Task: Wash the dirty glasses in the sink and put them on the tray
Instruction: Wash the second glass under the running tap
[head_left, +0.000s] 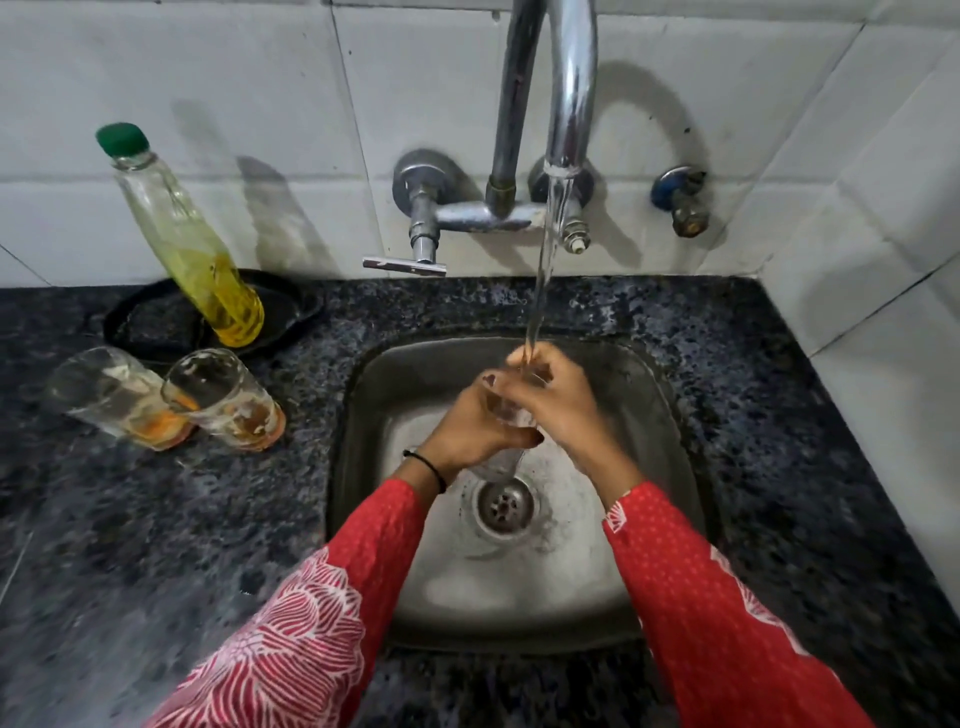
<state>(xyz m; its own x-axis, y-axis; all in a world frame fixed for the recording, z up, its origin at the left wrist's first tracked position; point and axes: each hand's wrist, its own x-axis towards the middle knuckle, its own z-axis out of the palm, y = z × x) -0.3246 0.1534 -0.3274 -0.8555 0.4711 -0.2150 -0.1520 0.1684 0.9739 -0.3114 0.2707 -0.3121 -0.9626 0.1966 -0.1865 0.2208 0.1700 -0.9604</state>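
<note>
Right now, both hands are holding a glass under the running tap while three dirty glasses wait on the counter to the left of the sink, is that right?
Not quite: the head view shows two dirty glasses waiting on the counter, not three. The rest stands: the left hand and right hand hold a glass under the running tap, over the sink.

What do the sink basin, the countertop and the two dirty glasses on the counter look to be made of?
Sink basin: likely stainless steel, a dull brushed grey with soft reflections. Countertop: apparently polished granite, dark and speckled. Two dirty glasses: clear glass by their look, see-through with orange residue at the bottom.
</note>
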